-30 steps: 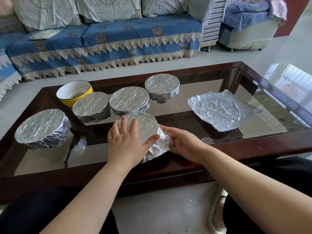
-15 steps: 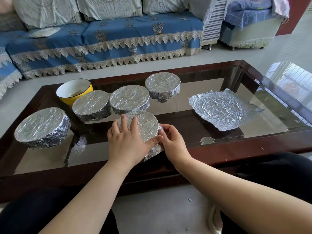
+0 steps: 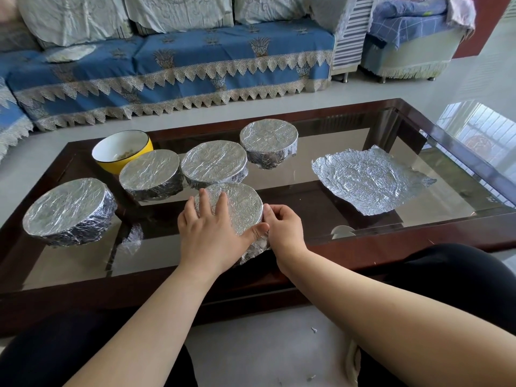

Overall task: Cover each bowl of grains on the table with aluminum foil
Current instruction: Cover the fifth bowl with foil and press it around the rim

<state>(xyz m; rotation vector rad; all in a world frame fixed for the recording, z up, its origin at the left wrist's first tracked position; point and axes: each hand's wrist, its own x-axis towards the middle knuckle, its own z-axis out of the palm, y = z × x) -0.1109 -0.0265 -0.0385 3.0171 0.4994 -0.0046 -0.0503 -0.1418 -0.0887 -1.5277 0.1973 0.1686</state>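
On the glass surface (image 3: 307, 196), four foil-covered bowls (image 3: 213, 163) crowd the left and far side around the near bowl (image 3: 237, 208), with an open yellow bowl (image 3: 122, 150) behind them and a loose foil sheet (image 3: 368, 181) to the right. The left hand (image 3: 212, 233) lies spread flat on the near bowl's foil top. The right hand (image 3: 282, 229) pinches foil at its right rim. No writing is legible. The near bowl's body is hidden by hands and foil.

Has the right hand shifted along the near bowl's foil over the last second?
Yes. The right hand has slid from the foil's outer flap in toward the left hand's thumb, against the near foil-covered bowl.
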